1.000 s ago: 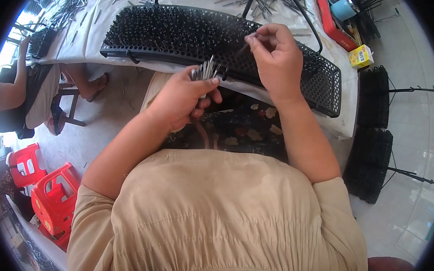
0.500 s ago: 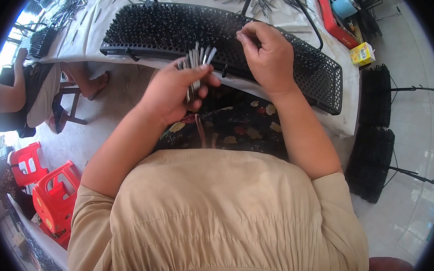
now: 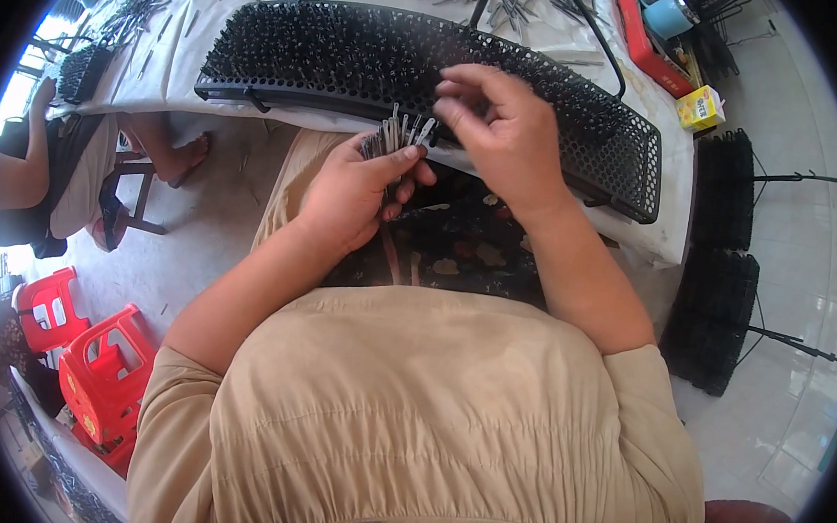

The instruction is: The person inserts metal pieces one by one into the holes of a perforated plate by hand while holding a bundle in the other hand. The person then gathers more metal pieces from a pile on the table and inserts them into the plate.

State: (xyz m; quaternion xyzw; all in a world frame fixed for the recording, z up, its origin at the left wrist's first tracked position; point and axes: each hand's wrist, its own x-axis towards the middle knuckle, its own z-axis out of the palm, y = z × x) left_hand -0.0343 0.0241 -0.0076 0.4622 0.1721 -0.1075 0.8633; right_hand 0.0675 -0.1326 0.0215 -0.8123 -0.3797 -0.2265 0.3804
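Observation:
My left hand (image 3: 358, 186) is closed round a bundle of thin metal strips (image 3: 397, 137), whose tips fan upward past my thumb. It is in front of the near edge of a long black perforated rack (image 3: 639, 174), which lies across the table edge. Many dark upright pieces (image 3: 307, 53) stand packed in the rack's holes, thickest toward the left. Over the rack's middle, my right hand (image 3: 507, 138) has bent, slightly blurred fingers, with a gap between thumb and forefinger. Nothing shows in it.
Loose metal strips (image 3: 511, 3) are strewn over the white-covered table. A red box (image 3: 652, 46) with a blue mug (image 3: 666, 13) and a yellow carton (image 3: 700, 108) are at the right. More black racks (image 3: 717, 318) stand on the floor. Red stools (image 3: 100, 376) and a seated person (image 3: 12, 174) are left.
My right hand has moved down and a little left, its fingers loosening from a pinch. My left hand has shifted slightly right with the bundle, bringing the two hands closer.

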